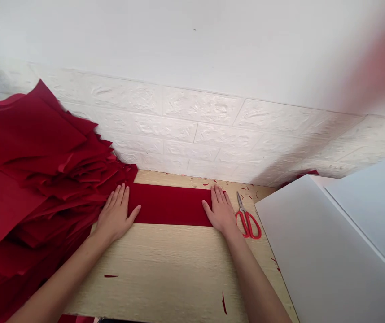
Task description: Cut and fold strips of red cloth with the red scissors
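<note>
A flat strip of dark red fabric (170, 205) lies lengthwise across the wooden table, its long edges straight. My left hand (115, 214) rests palm down at the strip's left end, thumb spread away from the fingers. At the opposite end, my right hand (222, 210) also presses flat on the fabric with its fingers stretched out. Just right of that hand lies a pair of scissors (248, 220) with red handles, blades pointing toward the wall; part of one handle is hidden by my wrist.
A tall heap of red fabric pieces (44, 170) rises along the left side. On the right stands a large white box-like object (323, 251). A white brick-patterned wall (179, 125) borders the back of the table (165, 269). Small red scraps (224, 303) are scattered on the tabletop.
</note>
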Tool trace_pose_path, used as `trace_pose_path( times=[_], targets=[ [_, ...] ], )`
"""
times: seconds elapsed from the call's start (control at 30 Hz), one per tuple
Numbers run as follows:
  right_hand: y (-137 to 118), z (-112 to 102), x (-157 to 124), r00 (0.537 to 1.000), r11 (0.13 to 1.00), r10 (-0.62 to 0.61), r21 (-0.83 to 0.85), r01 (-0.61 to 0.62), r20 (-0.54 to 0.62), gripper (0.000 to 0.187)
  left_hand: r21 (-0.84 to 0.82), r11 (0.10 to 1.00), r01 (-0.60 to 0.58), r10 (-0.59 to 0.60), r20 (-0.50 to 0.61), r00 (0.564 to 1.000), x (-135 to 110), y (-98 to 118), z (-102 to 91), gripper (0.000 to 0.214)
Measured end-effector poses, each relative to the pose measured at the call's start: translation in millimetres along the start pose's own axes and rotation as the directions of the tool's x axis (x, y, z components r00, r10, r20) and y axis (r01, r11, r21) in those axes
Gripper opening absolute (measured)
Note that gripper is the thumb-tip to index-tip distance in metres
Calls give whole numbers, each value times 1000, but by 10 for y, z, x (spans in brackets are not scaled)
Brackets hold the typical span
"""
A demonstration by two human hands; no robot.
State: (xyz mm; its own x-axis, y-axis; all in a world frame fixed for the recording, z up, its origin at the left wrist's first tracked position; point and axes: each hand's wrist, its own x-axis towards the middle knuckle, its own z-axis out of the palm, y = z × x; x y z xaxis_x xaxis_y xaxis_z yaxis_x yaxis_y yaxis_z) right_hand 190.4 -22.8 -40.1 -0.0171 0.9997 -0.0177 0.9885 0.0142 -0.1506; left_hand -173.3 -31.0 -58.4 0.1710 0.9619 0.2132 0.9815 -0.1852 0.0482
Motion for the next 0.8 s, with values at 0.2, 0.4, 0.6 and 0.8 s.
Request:
trace_pose_path(
  times=[0.2,0.4,0.6,0.8],
  targets=[
    [12,28,8,1000,1000,-5,-22,5,1,75,-15,1000,13,-13,10,1000,11,-7,16,85],
    [27,25,11,1000,1000,2,-12,-2,5,74,-17,1000,-3,4,33,999,8,-50,6,86],
    [52,68,29,999,1000,23,17,-22,-32,71,-21,1000,-16,16,28,999,3,-77,17,86],
    [29,102,40,996,997,71,5,-71,-53,72,-23,1000,-7,9,50,999,11,-70,9,86]
  ],
)
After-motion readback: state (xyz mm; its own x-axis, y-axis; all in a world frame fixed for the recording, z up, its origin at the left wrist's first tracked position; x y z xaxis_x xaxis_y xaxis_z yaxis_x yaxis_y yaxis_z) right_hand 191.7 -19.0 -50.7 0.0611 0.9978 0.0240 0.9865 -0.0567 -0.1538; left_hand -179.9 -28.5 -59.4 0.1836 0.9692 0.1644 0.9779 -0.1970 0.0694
